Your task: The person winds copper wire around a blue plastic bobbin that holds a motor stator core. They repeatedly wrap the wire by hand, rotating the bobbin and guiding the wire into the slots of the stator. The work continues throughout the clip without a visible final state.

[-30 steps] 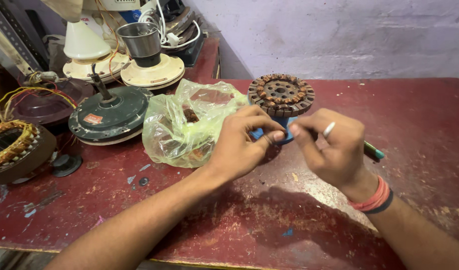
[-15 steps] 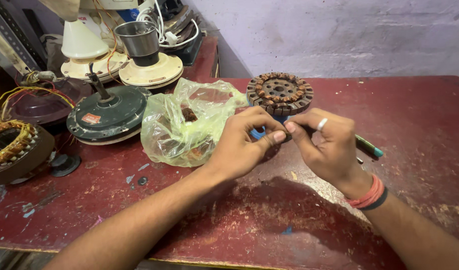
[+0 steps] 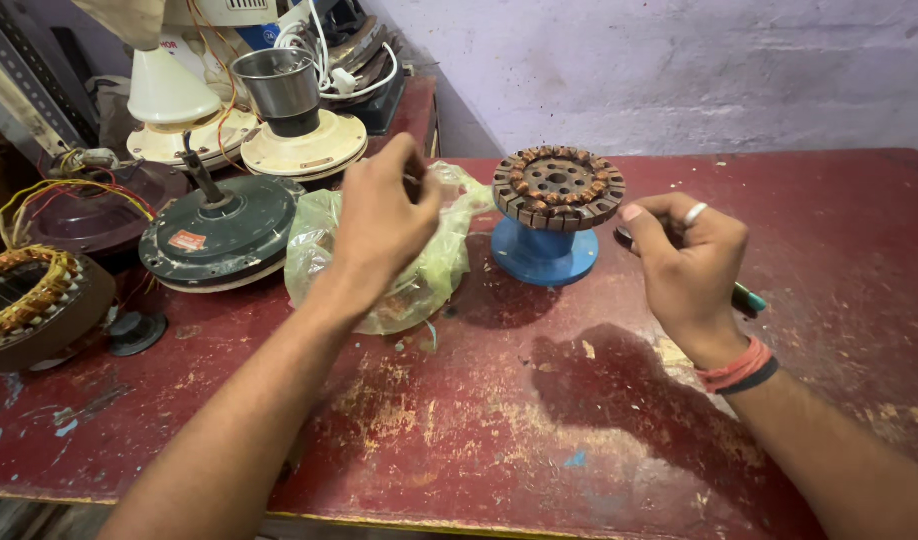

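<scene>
A round stator [image 3: 559,185] with copper windings sits on a blue spool [image 3: 542,257] at the middle of the red table [image 3: 499,420]. My left hand [image 3: 384,215] is raised above a crumpled green plastic bag [image 3: 419,290], left of the stator. Its fingers are pinched together, and I see nothing between them. My right hand [image 3: 684,265] hovers to the right of the spool. It is closed around a thin dark tool with a green tip [image 3: 749,298] and wears a ring and red wristbands.
A dark fan motor housing [image 3: 219,235] lies left of the bag. Cream fan bases [image 3: 304,145] and a metal cup [image 3: 277,85] stand behind it. Another wound stator [image 3: 29,295] sits at the far left edge. Wires and cables crowd the back left corner.
My hands were joined in front of the blue spool and have pulled apart. The left rose to the left over the bag, the right drew to the right, and the stator now shows fully.
</scene>
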A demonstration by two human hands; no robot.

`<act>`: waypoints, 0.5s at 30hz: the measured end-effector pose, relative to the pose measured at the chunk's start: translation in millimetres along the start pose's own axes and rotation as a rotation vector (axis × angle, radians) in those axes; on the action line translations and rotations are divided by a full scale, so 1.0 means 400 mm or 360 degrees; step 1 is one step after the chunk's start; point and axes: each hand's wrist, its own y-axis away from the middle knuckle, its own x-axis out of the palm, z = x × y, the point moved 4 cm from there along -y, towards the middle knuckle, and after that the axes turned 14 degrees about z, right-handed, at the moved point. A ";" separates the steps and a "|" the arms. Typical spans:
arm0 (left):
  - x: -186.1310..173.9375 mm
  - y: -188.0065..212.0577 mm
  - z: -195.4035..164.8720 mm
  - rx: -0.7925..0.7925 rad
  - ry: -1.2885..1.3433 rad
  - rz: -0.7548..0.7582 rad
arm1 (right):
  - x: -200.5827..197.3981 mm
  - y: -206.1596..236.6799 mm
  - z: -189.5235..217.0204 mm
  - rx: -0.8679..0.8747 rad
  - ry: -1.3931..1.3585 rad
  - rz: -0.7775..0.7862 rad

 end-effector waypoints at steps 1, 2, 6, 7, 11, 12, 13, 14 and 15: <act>-0.010 -0.002 0.011 0.0010 -0.0172 0.0005 | -0.001 0.000 -0.005 0.0032 -0.0023 -0.0022; -0.021 0.000 0.027 -0.0001 -0.0233 0.0078 | 0.004 -0.001 -0.007 0.0083 0.0057 0.0024; -0.046 0.006 0.077 -0.0236 -0.0516 0.0345 | 0.036 0.004 -0.022 0.0475 -0.0057 0.0226; -0.050 0.008 0.086 -0.0342 -0.0597 0.0406 | 0.049 0.009 -0.028 0.0620 -0.0195 0.0282; -0.054 0.007 0.091 -0.0537 -0.0917 0.0570 | 0.105 0.036 -0.043 0.1147 -0.1131 0.0340; -0.056 0.006 0.089 -0.0551 -0.0982 0.0577 | 0.110 0.040 -0.045 0.1212 -0.1215 0.0291; -0.057 0.005 0.087 -0.0564 -0.1046 0.0585 | 0.112 0.044 -0.046 0.1278 -0.1299 0.0241; -0.056 0.005 0.083 -0.0535 -0.1025 0.0561 | 0.112 0.046 -0.048 0.1298 -0.1329 0.0211; -0.055 0.005 0.078 -0.0505 -0.1004 0.0538 | 0.110 0.046 -0.049 0.1318 -0.1359 0.0181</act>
